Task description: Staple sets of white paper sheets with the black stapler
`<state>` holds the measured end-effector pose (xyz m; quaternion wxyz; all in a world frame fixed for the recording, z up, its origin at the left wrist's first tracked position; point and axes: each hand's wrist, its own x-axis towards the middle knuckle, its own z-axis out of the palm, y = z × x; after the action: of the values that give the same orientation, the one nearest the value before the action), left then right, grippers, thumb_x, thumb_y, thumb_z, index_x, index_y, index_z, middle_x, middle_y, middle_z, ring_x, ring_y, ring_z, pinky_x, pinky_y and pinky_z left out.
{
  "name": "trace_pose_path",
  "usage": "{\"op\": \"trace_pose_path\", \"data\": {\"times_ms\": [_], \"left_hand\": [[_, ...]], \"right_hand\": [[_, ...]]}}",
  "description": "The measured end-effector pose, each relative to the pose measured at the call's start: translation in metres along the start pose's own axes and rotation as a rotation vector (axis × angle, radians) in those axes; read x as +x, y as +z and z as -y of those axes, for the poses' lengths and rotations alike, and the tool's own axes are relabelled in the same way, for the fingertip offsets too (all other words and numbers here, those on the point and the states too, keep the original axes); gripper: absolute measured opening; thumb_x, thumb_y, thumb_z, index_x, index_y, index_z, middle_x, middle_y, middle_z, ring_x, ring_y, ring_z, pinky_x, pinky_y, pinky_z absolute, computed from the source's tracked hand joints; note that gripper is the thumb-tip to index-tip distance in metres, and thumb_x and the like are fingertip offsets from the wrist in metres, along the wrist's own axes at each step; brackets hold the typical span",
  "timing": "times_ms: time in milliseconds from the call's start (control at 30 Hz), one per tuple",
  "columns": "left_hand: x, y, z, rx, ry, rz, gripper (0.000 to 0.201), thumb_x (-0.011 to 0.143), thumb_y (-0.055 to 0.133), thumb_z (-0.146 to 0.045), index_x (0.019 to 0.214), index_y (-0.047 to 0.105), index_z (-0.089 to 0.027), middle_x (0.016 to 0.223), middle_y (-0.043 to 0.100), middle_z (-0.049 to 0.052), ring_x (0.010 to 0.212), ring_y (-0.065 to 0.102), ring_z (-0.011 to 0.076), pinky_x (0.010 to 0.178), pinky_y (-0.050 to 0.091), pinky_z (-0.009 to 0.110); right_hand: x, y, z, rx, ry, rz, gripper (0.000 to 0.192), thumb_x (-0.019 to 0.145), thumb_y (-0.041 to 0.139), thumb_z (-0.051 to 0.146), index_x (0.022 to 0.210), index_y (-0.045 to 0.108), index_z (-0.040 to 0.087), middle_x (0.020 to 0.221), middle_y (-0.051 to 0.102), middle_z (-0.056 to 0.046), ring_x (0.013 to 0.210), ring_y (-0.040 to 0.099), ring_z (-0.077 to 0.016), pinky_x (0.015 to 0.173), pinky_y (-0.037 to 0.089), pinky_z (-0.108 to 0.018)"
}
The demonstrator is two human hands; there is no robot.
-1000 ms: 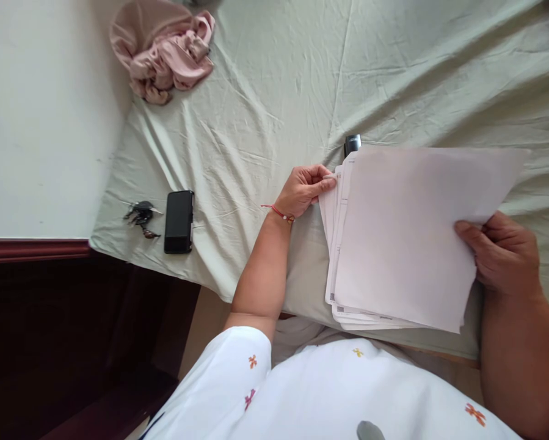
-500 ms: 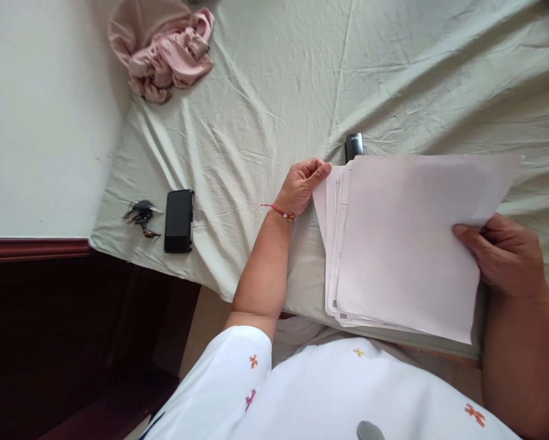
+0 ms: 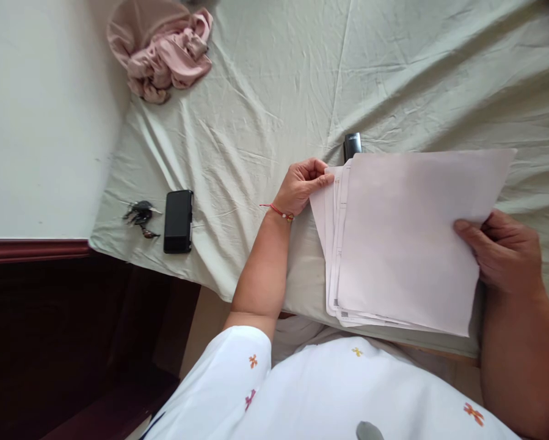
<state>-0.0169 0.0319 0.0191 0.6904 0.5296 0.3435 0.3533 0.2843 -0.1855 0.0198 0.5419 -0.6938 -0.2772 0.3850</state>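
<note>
A loose stack of white paper sheets (image 3: 407,244) lies over the front edge of the cloth-covered surface, its left edges fanned out. The top sheet is blank; bits of print show on the sheets beneath. My left hand (image 3: 304,183), with a red string bracelet at the wrist, pinches the stack's upper left corner between thumb and fingers. On the right edge, my right hand (image 3: 505,247) grips the sheets, thumb on top and fingers hidden beneath. Part of a small black object (image 3: 352,145) shows behind the stack's top edge.
To the left a black phone-like device (image 3: 178,221) lies beside a bunch of keys (image 3: 139,212). Crumpled pink fabric (image 3: 168,58) rests at the far left, near a white wall (image 3: 40,122). A wrinkled pale green sheet (image 3: 265,79) covers the surface.
My left thumb has slid slightly down along the corner of the stack. The right side of the papers and my right hand have shifted a little up and left.
</note>
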Motion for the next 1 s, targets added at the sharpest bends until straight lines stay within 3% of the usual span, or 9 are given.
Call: {"op": "trace_pose_path", "data": {"times_ms": [133, 300, 667, 800, 1000], "left_hand": [[-0.0012, 0.0005, -0.0007, -0.015, 0.025, -0.008, 0.048, 0.07, 0.096, -0.058, 0.086, 0.071, -0.02, 0.074, 0.063, -0.002, 0.065, 0.06, 0.0093, 0.058, 0.044, 0.023], [-0.0011, 0.0038, -0.0013, 0.005, 0.012, -0.008, 0.054, 0.084, 0.076, -0.074, 0.094, 0.073, -0.021, 0.073, 0.063, -0.002, 0.061, 0.059, 0.0097, 0.055, 0.043, 0.024], [0.001, 0.0026, 0.0043, 0.111, 0.072, 0.053, 0.055, 0.077, 0.087, -0.069, 0.072, 0.066, -0.019, 0.065, 0.047, -0.004, 0.061, 0.042, 0.0076, 0.057, 0.032, 0.025], [-0.0003, 0.002, 0.0033, 0.062, 0.054, 0.06, 0.054, 0.08, 0.085, -0.067, 0.07, 0.064, -0.019, 0.065, 0.048, -0.003, 0.06, 0.045, 0.008, 0.058, 0.035, 0.025], [-0.0008, -0.0008, 0.0081, 0.042, 0.011, 0.024, 0.056, 0.084, 0.082, -0.065, 0.065, 0.055, -0.019, 0.064, 0.048, -0.002, 0.061, 0.051, 0.01, 0.055, 0.037, 0.025]], "right_hand": [[0.0006, -0.0012, -0.0025, 0.0, 0.002, -0.005, 0.034, 0.072, 0.095, 0.039, 0.103, 0.087, 0.025, 0.096, 0.084, -0.003, 0.065, 0.068, -0.0116, 0.056, 0.059, -0.021], [0.0003, -0.0008, -0.0026, 0.0, 0.004, -0.009, 0.037, 0.071, 0.096, 0.041, 0.103, 0.088, 0.026, 0.095, 0.084, -0.002, 0.066, 0.068, -0.0105, 0.056, 0.057, -0.019], [0.0002, 0.0058, -0.0037, -0.001, -0.052, -0.009, 0.039, 0.068, 0.099, 0.045, 0.098, 0.086, 0.024, 0.083, 0.078, 0.0, 0.066, 0.063, -0.0089, 0.056, 0.053, -0.017], [0.0034, 0.006, -0.0063, 0.022, -0.088, -0.074, 0.042, 0.063, 0.101, 0.046, 0.095, 0.085, 0.024, 0.075, 0.076, 0.002, 0.059, 0.06, -0.0067, 0.055, 0.052, -0.016], [0.0034, 0.0032, -0.0076, 0.03, -0.048, -0.049, 0.032, 0.068, 0.097, 0.039, 0.092, 0.084, 0.022, 0.078, 0.077, 0.001, 0.061, 0.062, -0.0069, 0.057, 0.053, -0.017]]}}
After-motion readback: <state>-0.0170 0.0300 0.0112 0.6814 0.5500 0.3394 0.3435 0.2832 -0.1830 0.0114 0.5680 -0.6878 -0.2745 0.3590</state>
